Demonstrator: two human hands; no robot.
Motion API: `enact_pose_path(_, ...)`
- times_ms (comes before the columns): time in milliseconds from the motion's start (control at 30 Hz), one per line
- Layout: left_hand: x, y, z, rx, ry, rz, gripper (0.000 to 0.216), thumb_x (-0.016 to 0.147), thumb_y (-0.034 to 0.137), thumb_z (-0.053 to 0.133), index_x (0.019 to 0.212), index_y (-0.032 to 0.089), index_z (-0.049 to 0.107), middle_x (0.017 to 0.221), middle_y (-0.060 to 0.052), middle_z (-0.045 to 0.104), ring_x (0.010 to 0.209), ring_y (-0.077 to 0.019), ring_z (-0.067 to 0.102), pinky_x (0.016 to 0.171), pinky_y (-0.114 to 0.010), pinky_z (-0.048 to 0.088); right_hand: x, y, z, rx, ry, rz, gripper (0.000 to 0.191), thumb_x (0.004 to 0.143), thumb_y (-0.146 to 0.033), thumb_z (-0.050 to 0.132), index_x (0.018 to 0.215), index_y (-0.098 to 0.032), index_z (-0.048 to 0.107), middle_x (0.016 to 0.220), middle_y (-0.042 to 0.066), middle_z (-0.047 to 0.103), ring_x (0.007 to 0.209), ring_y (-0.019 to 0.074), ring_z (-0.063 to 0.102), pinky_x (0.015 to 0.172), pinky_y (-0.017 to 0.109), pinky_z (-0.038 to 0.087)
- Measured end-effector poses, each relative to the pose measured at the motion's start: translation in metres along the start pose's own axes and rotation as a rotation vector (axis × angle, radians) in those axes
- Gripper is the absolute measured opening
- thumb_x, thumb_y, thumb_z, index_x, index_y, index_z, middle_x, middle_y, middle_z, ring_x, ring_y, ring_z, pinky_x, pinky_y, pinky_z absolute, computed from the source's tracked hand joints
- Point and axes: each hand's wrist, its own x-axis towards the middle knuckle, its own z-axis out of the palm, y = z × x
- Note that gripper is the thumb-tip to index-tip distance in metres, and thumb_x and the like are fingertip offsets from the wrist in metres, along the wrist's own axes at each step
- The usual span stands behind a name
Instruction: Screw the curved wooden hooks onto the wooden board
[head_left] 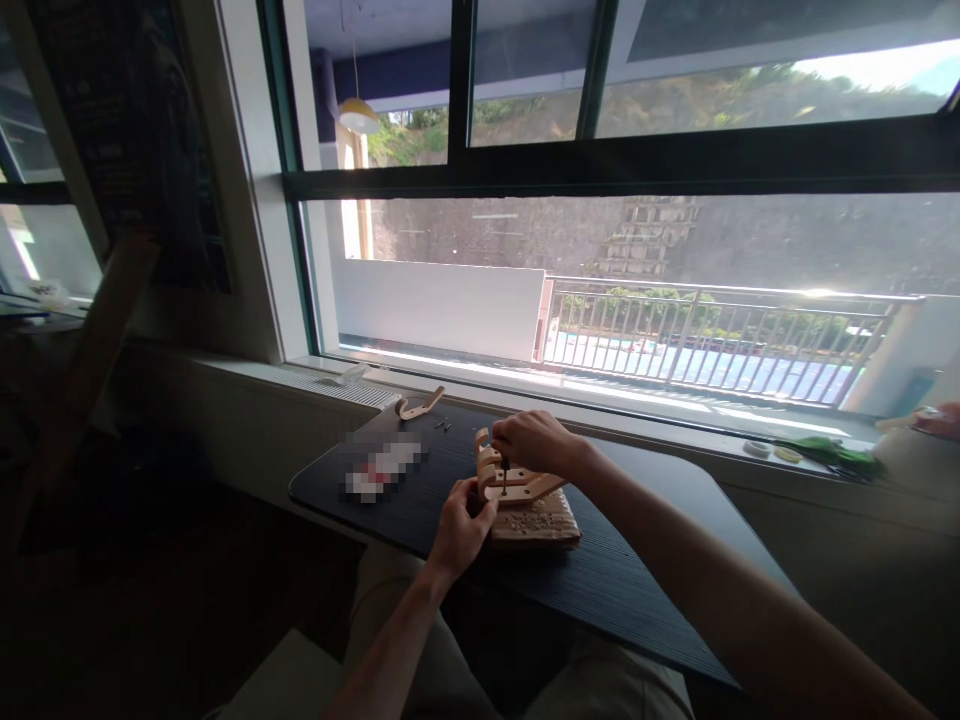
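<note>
My right hand [531, 440] is closed round the top of a screwdriver [505, 480], whose shaft points down at a light wooden hook piece [517, 492]. My left hand [459, 525] grips the curved left end of that wooden piece, thumb and fingers pressed against it. Curved wooden hooks stand side by side there, with dark holes along their flat parts. Beneath them lies a brown corrugated cardboard block [534, 530], its top pitted. Whether the screwdriver's tip sits in a screw is too small to tell.
On the dark table [637, 560], another wooden hook [421, 404] lies at the far left near several small screws [444, 425]. A blurred packet [382, 470] is left of my hands. Tape rolls [757, 449] and green leaves [832, 455] rest on the windowsill.
</note>
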Motion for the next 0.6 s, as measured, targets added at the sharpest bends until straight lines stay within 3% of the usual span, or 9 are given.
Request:
enact_pose_path(333,0.0,0.002,0.0,0.031,0.005,-0.004,0.022,0.073,0.031,0.058,0.088,0.016,0.061,0.084,-0.004,0.061,0.076,-0.0163,0.058,0.073,-0.029,0.045,0.003,0.001,0.01,0.006,-0.009,0.162,0.038,0.091,-0.037,0.03,0.096,-0.018,0.062,0.098,0.012,0.066,0.092,0.0228,0.061,0.072,0.031,0.042)
enact_pose_path(600,0.0,0.007,-0.002,-0.007,-0.009,-0.017,0.025,0.072,0.034,0.059,0.088,0.016,0.061,0.085,-0.004,0.061,0.076,-0.0166,0.059,0.073,-0.028,0.046,0.001,0.011,-0.004,0.025,-0.067,0.141,0.034,0.084,-0.046,0.044,0.097,-0.022,0.064,0.093,0.007,0.067,0.085,0.0198,0.061,0.066,0.026,0.041)
